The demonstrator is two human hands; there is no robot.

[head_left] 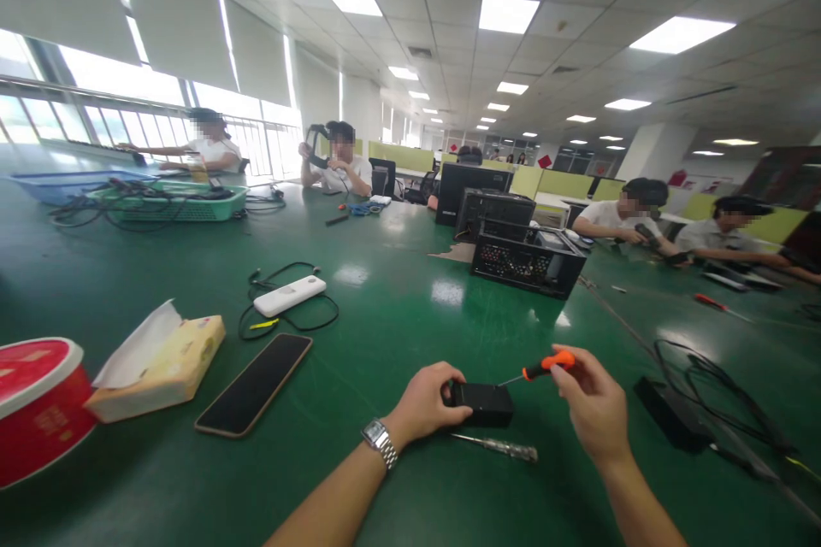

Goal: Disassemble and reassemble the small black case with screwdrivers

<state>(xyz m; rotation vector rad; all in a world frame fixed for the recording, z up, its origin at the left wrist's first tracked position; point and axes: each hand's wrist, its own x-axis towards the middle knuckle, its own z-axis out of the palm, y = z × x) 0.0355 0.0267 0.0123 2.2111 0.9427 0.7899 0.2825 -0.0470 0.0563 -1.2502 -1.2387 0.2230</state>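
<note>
On the green table, my left hand [428,400] grips the left end of a small black box [486,404], thumb at the near side and fingers at the far side. A screwdriver [547,364] with an orange and black handle is pinched in my right hand [595,404]. Its thin shaft slants down to the left, and the tip is at the top of the black box. Whether the tip sits in a screw is too small to tell. A second screwdriver [504,447] with a clear handle lies just in front of the box.
Left of my hands are a phone [255,385], a tissue pack [160,366], a red tub [42,410] and a white power strip [290,296] with its cable. Rightward lies a black adapter [673,413] with cables. Computer cases [526,261] stand ahead; several people sit around.
</note>
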